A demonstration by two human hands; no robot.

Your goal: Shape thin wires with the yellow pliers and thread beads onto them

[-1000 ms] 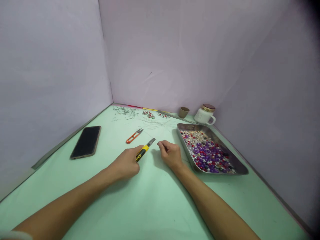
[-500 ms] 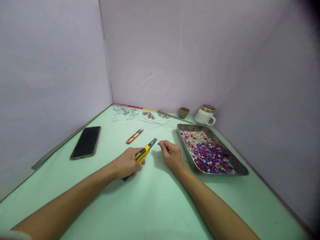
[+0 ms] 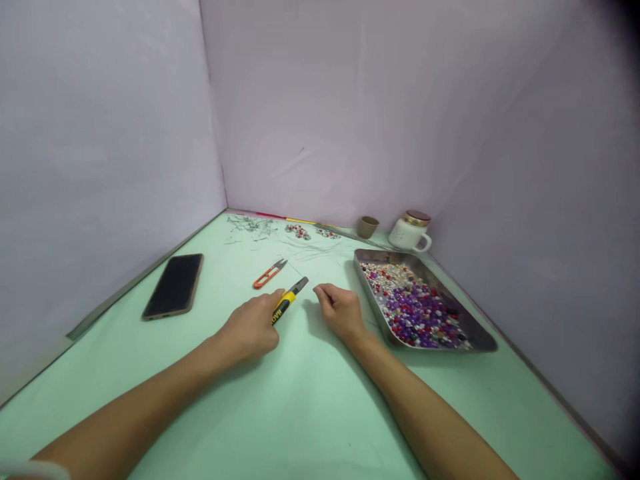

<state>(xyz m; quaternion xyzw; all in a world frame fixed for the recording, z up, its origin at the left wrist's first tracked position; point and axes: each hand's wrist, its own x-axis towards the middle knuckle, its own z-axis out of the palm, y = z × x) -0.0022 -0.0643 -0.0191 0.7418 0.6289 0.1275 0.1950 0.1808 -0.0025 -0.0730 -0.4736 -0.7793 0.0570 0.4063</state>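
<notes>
"Where's the tool, going by the tray?"

"To the left of the metal tray (image 3: 474,328), well apart from it. My left grip (image 3: 255,327) is clamped on the yellow-and-black tool (image 3: 284,307): the handle runs through my curled fingers, and the grey metal tip sticks out past them, slanting away from me and towards the tray's side."

"And your right grip?"

"My right grip (image 3: 343,310) sits between the tool and the tray, near the tray's left wall. Thumb and forefinger are together; I can't tell whether anything fine is pinched there. The tool's tip is near those fingertips, with a gap of bare counter (image 3: 320,413) showing between."

"What's in the tray?"

"Loose beads (image 3: 423,310): purple and red ones mostly at the near end, small pale ones towards the far end."

"Anything else about?"

"Left of the tray, level with its far half, lie orange-handled snips (image 3: 276,267). Well out to the tray's left is a phone (image 3: 174,285), its screen dark. Behind the tray stand a lidded white mug (image 3: 405,235) and a small brown cup (image 3: 367,229). Beyond the tray's far left corner I see two beaded clusters (image 3: 299,231), then a scatter of thin clippings (image 3: 253,227)."
</notes>
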